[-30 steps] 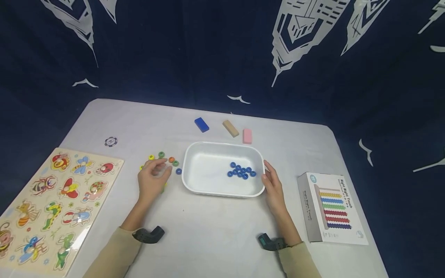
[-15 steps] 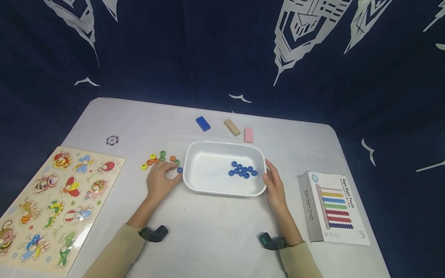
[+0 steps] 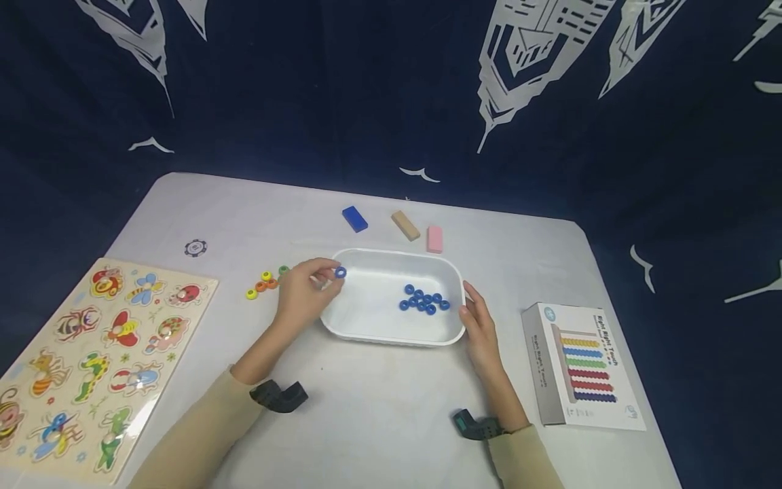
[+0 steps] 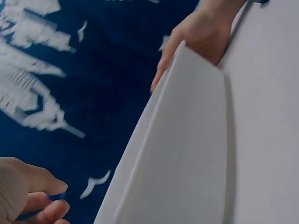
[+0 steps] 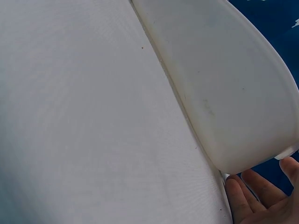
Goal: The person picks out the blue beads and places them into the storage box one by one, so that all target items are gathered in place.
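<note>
My left hand (image 3: 305,288) pinches a blue bead (image 3: 341,272) between thumb and fingertips, above the left end of the white tray (image 3: 366,333). In the left wrist view the tray's side wall (image 4: 187,140) stands beside that hand, and only a sliver of blue shows between the fingers. A cluster of blue beads (image 3: 421,300) lies in the tray's right half. At the tray's right end my right hand (image 3: 484,333) holds the rim, thumb at the edge and fingers along the outside. The right wrist view shows its fingers (image 5: 261,189) against the tray's corner.
Yellow and orange beads (image 3: 261,286) and a green bead (image 3: 284,269) lie left of my left hand, which hides others. An insect puzzle board (image 3: 110,360) is far left, a boxed toy (image 3: 586,367) right. Blue (image 3: 354,219), tan (image 3: 406,225) and pink (image 3: 434,239) blocks lie behind the tray.
My left hand has moved right from among the loose beads, picked up the blue bead beside the tray and raised it over the tray's left rim. The right hand stays in place.
</note>
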Demonstrator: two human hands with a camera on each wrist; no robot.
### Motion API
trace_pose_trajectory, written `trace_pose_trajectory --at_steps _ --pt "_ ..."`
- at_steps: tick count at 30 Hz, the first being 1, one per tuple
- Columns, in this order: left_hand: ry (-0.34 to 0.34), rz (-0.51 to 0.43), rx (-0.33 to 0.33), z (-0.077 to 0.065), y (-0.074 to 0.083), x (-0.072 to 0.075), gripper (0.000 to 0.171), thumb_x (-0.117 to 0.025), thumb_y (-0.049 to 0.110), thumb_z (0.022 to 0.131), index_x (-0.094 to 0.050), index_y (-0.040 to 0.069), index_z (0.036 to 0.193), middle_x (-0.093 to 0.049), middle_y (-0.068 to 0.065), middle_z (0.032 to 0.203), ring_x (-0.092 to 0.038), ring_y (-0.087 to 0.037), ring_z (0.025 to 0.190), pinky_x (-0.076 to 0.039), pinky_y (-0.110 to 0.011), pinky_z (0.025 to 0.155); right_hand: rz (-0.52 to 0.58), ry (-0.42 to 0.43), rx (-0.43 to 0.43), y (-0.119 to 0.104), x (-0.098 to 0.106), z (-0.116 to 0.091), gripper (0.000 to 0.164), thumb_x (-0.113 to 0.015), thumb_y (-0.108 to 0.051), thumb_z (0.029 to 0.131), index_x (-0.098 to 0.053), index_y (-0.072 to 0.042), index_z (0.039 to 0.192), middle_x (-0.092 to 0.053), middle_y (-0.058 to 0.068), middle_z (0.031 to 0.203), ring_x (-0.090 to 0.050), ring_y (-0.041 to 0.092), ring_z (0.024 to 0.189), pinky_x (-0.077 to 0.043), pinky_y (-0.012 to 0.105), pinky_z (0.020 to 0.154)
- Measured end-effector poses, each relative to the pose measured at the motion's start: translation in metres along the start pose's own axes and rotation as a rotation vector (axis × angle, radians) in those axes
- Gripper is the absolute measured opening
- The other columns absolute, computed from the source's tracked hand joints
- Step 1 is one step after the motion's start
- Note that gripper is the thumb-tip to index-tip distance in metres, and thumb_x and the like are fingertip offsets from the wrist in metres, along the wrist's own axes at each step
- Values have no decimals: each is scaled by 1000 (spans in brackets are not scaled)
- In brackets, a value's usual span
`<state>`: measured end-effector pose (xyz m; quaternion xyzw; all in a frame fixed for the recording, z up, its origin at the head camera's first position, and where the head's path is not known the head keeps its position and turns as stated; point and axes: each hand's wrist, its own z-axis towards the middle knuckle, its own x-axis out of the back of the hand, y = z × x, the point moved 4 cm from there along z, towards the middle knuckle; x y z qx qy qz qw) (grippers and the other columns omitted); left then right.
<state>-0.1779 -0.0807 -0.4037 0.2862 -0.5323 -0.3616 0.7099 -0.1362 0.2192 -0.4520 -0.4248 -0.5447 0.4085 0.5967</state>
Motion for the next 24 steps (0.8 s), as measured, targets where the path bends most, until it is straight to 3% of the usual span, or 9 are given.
trace_pose_trajectory --at_steps 4,9,12,17,24 --pt "-185 58 3 16 17 -36 22 -69 19 73 -66 15 94 -63 4 73 -56 -11 71 -45 -25 62 2 -6 8 1 -1 2 46 -39 -22 94 -29 -22 138 -43 10 134 -42 27 122 -37 42 97" --pt "-367 140 42 30 10 -84 23 -71 18 69 -67 16 92 -61 6 69 -54 -9 61 -42 -22 54 22 -8 16 0 -2 2 45 -39 -19 93 -30 -19 138 -43 12 134 -42 28 121 -36 42 97" --pt "-445 204 71 33 7 -104 24 -72 18 67 -68 17 91 -60 6 66 -53 -8 59 -40 -22 52 10 -5 12 0 -2 1 45 -39 -19 93 -30 -18 138 -43 13 133 -42 29 121 -36 43 97" --pt "-517 248 58 34 12 -122 25 -72 17 67 -68 16 92 -61 5 70 -54 -10 60 -41 -23 50 -29 15 -8 0 0 1 46 -39 -22 93 -30 -22 138 -44 10 133 -43 27 121 -36 42 97" --pt "-580 247 90 31 12 -124 33 -69 15 69 -66 12 102 -65 0 84 -57 -13 70 -43 -24 57 -18 12 -16 20 0 7 46 -40 -25 93 -29 -29 137 -44 4 134 -41 25 123 -34 43 99"
